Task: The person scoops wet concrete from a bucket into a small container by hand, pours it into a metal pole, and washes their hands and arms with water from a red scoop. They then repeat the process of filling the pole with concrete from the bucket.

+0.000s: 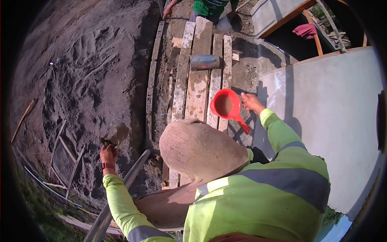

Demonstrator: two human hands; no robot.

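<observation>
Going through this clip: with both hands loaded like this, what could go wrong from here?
1. The red plastic scoop in the right hand holds brown water above the mortar-crusted wooden planks; a spill might make them slippery.
2. The lump of mortar on the small trowel in the left hand could slide off.
3. The grey metal cylinder lying on its side across the planks could roll or trip someone.

wall [330, 121] beside right hand [252, 103]; open sand [92, 60] left
</observation>
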